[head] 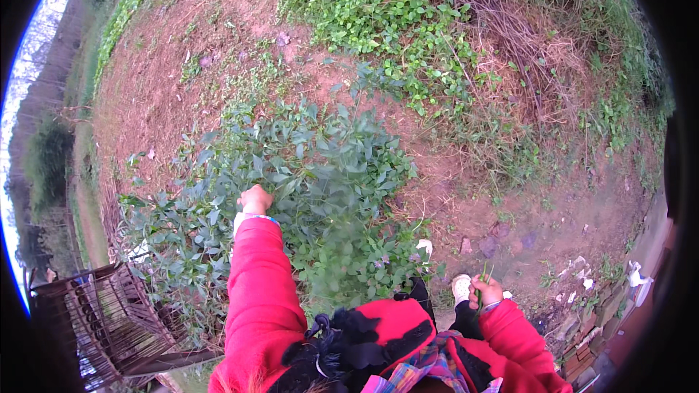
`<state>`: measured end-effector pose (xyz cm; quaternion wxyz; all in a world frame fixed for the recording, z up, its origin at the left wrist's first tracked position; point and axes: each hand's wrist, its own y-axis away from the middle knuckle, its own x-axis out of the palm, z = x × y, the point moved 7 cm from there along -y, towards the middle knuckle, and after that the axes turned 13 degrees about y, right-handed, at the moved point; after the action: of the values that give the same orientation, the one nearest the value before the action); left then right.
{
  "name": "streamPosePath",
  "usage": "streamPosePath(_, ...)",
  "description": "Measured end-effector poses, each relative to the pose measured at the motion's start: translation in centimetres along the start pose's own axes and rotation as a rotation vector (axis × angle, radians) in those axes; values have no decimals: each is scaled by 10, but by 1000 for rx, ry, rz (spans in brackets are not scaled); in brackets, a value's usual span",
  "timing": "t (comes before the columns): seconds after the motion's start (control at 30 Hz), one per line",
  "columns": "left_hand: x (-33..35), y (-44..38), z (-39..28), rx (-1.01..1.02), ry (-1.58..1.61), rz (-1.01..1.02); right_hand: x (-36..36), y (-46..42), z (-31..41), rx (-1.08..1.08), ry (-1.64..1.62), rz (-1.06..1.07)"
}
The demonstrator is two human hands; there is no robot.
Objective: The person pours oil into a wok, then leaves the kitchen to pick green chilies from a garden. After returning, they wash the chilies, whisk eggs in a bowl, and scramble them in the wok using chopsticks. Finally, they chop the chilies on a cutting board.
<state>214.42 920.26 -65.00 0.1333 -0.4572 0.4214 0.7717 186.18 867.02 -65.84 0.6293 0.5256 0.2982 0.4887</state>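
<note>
My left hand (255, 199) reaches forward into the leafy green plants (327, 158), which look like pepper plants. Its fingers are curled and pointing away from me among the leaves, so whatever they may grip is hidden. Low on the right, near my body, my right hand (487, 290) is closed around a few slender green pods (482, 284), apparently chili peppers. Their tips stick up above the fist and their lower ends show beneath it.
Small purple flowers (382, 261) grow at the near edge of the plants. A slatted wooden crate-like frame (109, 322) stands at lower left. Dry brushwood (508, 27) lies at upper right. Litter (581, 273) and stacked bricks (587, 346) are at lower right.
</note>
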Motion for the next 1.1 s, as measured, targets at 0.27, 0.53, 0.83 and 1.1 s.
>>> streamPosePath(0.27,-9,31,1,202,79,-419,-11,0,-14,-8,-39,42)
streamPosePath(0.53,-15,63,27,142,499,-466,0,6,-13,-102,-75,144)
streamPosePath(0.83,-15,85,60,286,864,-662,3,39,11,-146,-81,102)
streamPosePath(1.1,-86,178,7,568,784,-728,9,67,30,-284,-117,166)
